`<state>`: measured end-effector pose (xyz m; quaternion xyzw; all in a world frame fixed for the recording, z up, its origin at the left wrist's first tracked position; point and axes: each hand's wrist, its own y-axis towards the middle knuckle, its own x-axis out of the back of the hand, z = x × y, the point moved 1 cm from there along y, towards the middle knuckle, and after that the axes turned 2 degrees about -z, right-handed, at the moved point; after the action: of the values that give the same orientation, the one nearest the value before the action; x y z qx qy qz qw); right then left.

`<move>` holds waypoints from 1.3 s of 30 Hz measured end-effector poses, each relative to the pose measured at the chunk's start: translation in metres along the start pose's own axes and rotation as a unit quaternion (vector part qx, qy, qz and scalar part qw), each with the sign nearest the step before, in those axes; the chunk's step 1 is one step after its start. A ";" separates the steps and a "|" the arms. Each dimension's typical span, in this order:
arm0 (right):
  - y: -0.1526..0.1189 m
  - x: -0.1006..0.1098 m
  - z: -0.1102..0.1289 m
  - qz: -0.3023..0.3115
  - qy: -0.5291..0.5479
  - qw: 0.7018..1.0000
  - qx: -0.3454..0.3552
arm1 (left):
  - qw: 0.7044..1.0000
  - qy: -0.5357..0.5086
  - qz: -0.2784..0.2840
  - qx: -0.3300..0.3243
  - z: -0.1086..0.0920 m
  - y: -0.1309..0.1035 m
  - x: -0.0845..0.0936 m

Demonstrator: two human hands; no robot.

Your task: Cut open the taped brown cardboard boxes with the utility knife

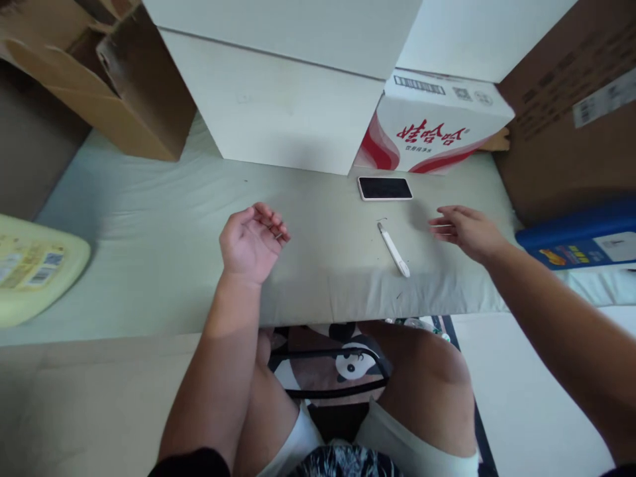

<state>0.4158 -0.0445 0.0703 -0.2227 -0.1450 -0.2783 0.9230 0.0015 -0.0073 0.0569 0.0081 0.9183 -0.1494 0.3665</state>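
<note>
My left hand is turned palm up above the pale green cloth, its fingers loosely curled and apart, with nothing plainly in it. Across from it, my right hand has its fingers stretched out and holds nothing. A slim white pen-like tool with a grey tip lies on the cloth between the hands, nearer the right one. Just behind it rests a phone with a dark screen and a light rim. Small dark bits are scattered around the tool.
Large white boxes and a red-and-white carton stand at the back. Brown cardboard boxes are at both sides. A yellow bottle lies at the left edge, a blue package at the right.
</note>
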 end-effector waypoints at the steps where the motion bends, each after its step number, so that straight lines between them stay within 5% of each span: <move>1: -0.008 -0.008 0.009 0.014 -0.015 1.000 0.007 | 1.000 -0.014 -0.003 -0.009 -0.003 -0.003 0.001; 5: -0.037 -0.057 0.046 0.070 -0.071 0.993 0.062 | 0.995 -0.070 -0.038 -0.056 -0.020 -0.014 0.010; 10: -0.065 -0.169 0.080 0.192 -0.134 0.951 0.201 | 0.981 -0.132 -0.077 -0.115 -0.033 -0.021 0.025; 14: -0.107 -0.273 0.106 0.284 -0.178 0.872 0.358 | 0.977 -0.149 -0.099 -0.120 -0.041 -0.024 0.031; 17: -0.159 -0.340 0.135 0.349 -0.205 0.791 0.459 | 0.957 -0.158 -0.172 -0.173 -0.051 -0.026 0.033; 21: -0.228 -0.406 0.179 0.398 -0.258 0.688 0.549 | 0.920 -0.176 -0.268 -0.226 -0.066 -0.028 0.036; 24: -0.252 -0.440 0.200 0.377 -0.331 0.652 0.568 | 0.915 -0.158 -0.293 -0.228 -0.073 -0.032 0.041; 27: -0.251 -0.453 0.204 0.330 -0.343 0.665 0.575 | 0.910 -0.134 -0.306 -0.248 -0.075 -0.038 0.047; 31: -0.231 -0.431 0.195 0.286 -0.354 0.690 0.563 | 0.894 -0.117 -0.316 -0.295 -0.071 -0.040 0.054; 35: -0.200 -0.379 0.179 0.232 -0.331 0.714 0.571 | 0.811 -0.079 -0.352 -0.461 -0.067 -0.042 0.053; 39: -0.164 -0.301 0.149 0.245 -0.272 0.724 0.585 | 0.709 -0.053 -0.368 -0.599 -0.075 -0.049 0.050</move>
<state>0.0582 0.0418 0.1350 0.2676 -0.4646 0.1699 0.8268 -0.0916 -0.0373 0.0882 -0.5600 0.7240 0.3090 0.2582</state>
